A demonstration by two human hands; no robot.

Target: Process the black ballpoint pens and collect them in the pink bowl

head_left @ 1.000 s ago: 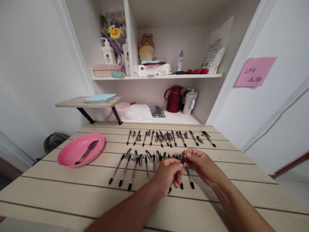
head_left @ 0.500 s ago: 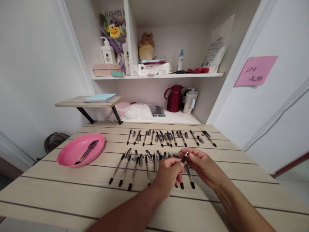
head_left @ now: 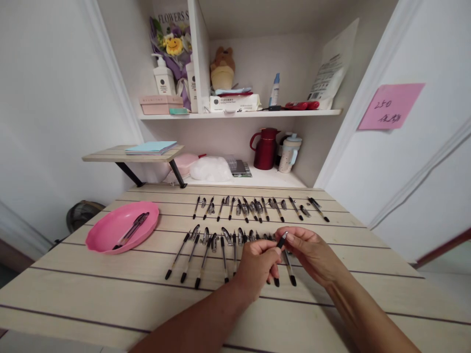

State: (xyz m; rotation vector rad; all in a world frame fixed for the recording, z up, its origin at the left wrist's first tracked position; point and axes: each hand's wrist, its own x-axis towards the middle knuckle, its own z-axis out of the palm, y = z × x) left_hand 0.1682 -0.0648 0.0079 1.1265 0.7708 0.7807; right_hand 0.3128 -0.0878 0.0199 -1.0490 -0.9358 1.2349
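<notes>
Evidently two-handed, head view: left hand [head_left: 257, 267] grips a black pen [head_left: 281, 241] by its barrel, right hand [head_left: 311, 252] pinches its silver tip, over the near row of pens [head_left: 204, 261]; pink bowl [head_left: 106, 228] well left.

Soft indoor light, pale surroundings

A smooth white wall [head_left: 44, 88] stands left, a flat white panel [head_left: 434, 166] with a square pink note [head_left: 392, 107] right; between them, an open white cabinet [head_left: 312, 147] has a horizontal white shelf board [head_left: 279, 114] and upright white divider [head_left: 199, 63]. A pale wood-look tabletop [head_left: 91, 294] with dark parallel lines stretches before it, a small pale raised shelf [head_left: 105, 154] on slanted black legs [head_left: 129, 174] at far left; light grey floor [head_left: 51, 344] shows below
</notes>
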